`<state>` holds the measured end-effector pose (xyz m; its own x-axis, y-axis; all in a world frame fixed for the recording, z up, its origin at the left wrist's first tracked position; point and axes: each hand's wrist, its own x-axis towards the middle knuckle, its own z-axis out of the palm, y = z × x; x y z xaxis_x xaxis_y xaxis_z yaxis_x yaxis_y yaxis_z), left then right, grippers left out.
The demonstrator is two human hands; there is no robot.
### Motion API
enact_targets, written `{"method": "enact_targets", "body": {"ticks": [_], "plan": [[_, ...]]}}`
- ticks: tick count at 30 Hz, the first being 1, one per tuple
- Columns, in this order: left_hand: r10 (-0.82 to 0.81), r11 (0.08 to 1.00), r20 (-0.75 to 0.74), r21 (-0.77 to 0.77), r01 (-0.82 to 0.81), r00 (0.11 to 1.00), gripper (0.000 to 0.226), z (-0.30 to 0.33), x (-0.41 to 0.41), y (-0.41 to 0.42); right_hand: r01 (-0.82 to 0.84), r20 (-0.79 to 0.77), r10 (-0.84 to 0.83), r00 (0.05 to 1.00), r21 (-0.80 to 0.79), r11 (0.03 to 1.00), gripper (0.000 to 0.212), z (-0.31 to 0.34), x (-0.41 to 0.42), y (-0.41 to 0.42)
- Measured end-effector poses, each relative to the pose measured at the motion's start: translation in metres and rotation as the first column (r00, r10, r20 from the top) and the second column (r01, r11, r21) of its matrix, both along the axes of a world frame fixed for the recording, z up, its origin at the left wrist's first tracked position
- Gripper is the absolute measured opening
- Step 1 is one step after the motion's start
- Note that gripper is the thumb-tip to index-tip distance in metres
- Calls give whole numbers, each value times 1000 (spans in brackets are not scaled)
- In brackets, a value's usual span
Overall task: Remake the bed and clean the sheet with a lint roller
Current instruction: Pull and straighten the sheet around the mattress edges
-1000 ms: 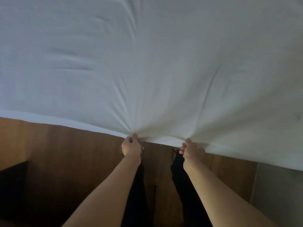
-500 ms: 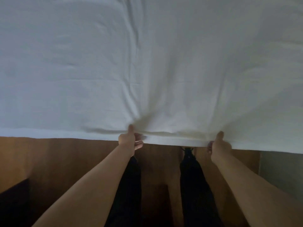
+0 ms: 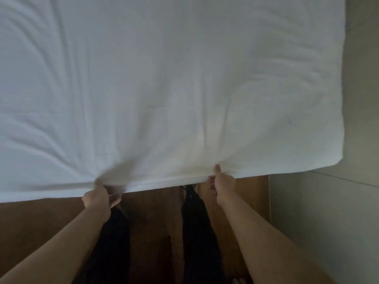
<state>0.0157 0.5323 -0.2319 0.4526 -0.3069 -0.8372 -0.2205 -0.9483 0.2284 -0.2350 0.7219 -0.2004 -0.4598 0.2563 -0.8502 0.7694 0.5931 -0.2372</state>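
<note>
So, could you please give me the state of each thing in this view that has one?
white sheet: spread across the bed, creased, gathered into folds at its near edge where the hands hold it
left hand: grips the sheet's near edge, fabric bunched at its fingers
right hand: pinches the near edge, thumb on top
lint roller: not in view

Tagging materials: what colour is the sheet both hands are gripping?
Plain white, no pattern, on the sheet; seen in the head view.

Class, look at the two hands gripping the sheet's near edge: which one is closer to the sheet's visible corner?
The right hand; the white sheet ends in its corner just beyond it, while the left hand grips farther along.
</note>
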Motion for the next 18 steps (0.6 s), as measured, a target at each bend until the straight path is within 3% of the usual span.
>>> {"method": "enact_targets", "body": {"ticks": [3,8,11,14,16,18], "plan": [[-49,998,-17,43,49,999,49,-12,-24,10,23,-45,-20,999,64,998,68,-5,-45,24],[102,995,81,0,-102,992,44,-27,-49,22,-3,-83,12,996,113,994,43,-31,-93,58],[-13,997,147,-75,24,989,44,-14,-46,43,-89,-143,114,983,167,982,47,-35,-75,71],[-47,994,107,-98,58,993,36,1,-35,54,-206,-204,259,944,245,947,49,-32,-61,85],[-14,998,56,-56,18,998,36,3,-32,48,-167,-227,219,949,226,960,51,-30,-59,84],[21,1000,-1,-8,-21,1000,43,5,-26,40,-37,-219,69,973,147,988,58,-28,-54,79]]}}
